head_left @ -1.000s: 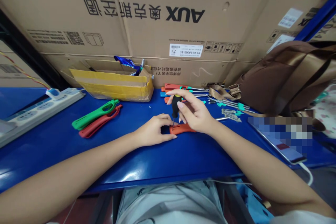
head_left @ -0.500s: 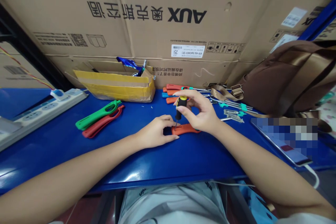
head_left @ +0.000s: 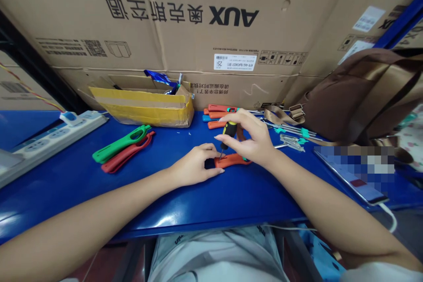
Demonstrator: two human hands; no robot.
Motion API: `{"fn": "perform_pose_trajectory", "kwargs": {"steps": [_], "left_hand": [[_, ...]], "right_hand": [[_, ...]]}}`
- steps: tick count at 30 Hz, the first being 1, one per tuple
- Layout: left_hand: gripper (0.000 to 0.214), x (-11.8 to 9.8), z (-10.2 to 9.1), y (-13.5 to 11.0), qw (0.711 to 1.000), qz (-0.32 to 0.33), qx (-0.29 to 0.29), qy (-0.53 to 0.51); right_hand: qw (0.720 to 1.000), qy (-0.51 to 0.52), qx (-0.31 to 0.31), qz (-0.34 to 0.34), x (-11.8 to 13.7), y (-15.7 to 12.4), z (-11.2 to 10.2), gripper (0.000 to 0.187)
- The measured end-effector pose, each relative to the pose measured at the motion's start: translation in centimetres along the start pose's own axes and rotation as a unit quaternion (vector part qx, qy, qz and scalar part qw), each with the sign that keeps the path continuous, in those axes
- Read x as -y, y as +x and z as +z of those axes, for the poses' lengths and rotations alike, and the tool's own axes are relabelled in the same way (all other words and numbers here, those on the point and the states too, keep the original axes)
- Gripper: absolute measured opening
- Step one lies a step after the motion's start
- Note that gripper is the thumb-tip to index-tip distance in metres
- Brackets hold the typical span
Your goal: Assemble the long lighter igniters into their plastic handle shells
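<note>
An orange long-nosed lighter lies flat on the blue table, its metal rod pointing right. My left hand grips its left end between thumb and fingers. In my right hand is a small black-and-yellow screwdriver, held nearly upright with a slight tilt. Its tip meets the lighter's left end, close to my left fingertips. Part of the lighter's trigger end is hidden beneath my right hand. Green and red lighter handle shells lie side by side to the left.
Behind my right hand lie several more lighters and loose metal rods. A yellow-taped carton stands at the back, a power strip at the left. On the right are a phone with a cable and a brown bag.
The screwdriver handle leans slightly more to the right, and my right fingers have shifted around it. My left hand keeps its hold. The whole view has shifted slightly.
</note>
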State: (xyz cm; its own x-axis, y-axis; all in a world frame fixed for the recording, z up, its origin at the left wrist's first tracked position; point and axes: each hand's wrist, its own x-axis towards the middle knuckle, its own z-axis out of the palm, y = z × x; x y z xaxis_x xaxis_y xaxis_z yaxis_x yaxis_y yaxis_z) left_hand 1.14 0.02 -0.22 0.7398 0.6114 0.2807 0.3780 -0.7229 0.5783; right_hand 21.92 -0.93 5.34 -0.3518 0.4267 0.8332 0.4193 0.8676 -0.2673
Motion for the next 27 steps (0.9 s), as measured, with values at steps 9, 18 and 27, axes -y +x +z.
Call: {"fn": "perform_pose_trajectory", "kwargs": {"steps": [9,18,27], "left_hand": [[0.034,-0.2,-0.2,0.1,1.000,-0.001,-0.004,0.000],[0.034,0.0,0.1,0.2,1.000,0.007,-0.005,-0.014],[0.034,0.0,0.0,0.1,1.000,0.003,-0.014,-0.005]], "right_hand": [[0.992,0.103,0.053,0.045,0.0,-0.1,0.2,0.031],[0.992,0.088,0.091,0.012,-1.0,0.1,-0.7,0.037],[0.999,0.004,0.036,0.007,-0.5,0.2,-0.6,0.026]]}}
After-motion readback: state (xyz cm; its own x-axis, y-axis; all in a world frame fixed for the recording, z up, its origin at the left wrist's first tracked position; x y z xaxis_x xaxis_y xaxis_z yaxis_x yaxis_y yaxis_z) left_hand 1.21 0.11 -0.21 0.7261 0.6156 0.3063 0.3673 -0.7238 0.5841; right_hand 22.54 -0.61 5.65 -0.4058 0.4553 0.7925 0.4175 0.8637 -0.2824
